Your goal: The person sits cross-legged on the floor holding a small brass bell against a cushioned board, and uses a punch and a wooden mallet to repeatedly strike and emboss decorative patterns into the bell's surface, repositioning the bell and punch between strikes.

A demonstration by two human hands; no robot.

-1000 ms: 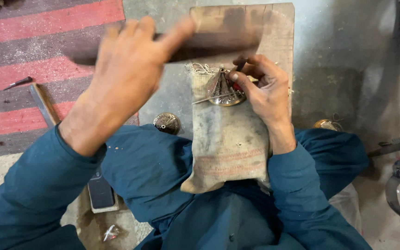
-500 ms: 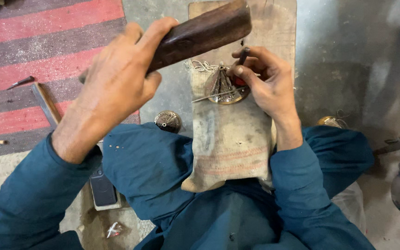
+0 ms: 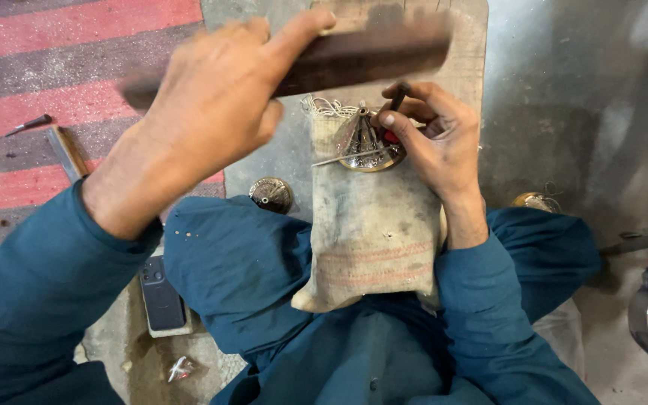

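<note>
A blurred wooden mallet (image 3: 354,60) is gripped in the left hand (image 3: 211,120) at upper centre. A punch (image 3: 394,99) is pinched by the right hand (image 3: 433,139) against one conical metal piece (image 3: 365,139) on a burlap sack (image 3: 373,232). Two similar metal pieces (image 3: 271,193) lie beside the knees.

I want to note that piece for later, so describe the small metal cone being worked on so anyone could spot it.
Find the worn burlap sack draped over the person's lap. At its far end, against the right hand, sits the metal cone, silvery and ridged on a round brassy base. Unlike the two domed metal pieces on the floor, it alone is pointed and rests on the sack.
</note>
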